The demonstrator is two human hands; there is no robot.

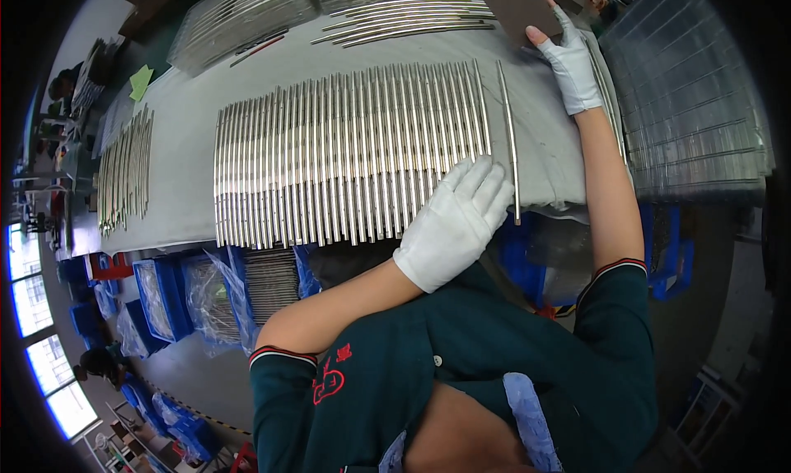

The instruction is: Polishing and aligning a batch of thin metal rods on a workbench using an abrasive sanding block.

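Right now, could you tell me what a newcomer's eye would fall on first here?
A long row of shiny metal rods lies side by side across the grey table. The white-gloved left hand rests on its near right end, beside a single rod lying apart. The gloved right hand holds a brown board at the far edge.

Left hand point(458, 217): in a white glove, palm down, fingers point(486, 184) straight and close together, pointing up and to the right, lying flat.
Left arm: bare forearm, bent at the elbow, running from lower left up to the hand; dark green short sleeve with a red and white cuff.
Right hand point(567, 61): in a white glove with open fingertips, reached far forward, thumb spread to the left, index finger stretched out.
Right arm: bare, nearly straight, extended upward from the same dark green sleeve.
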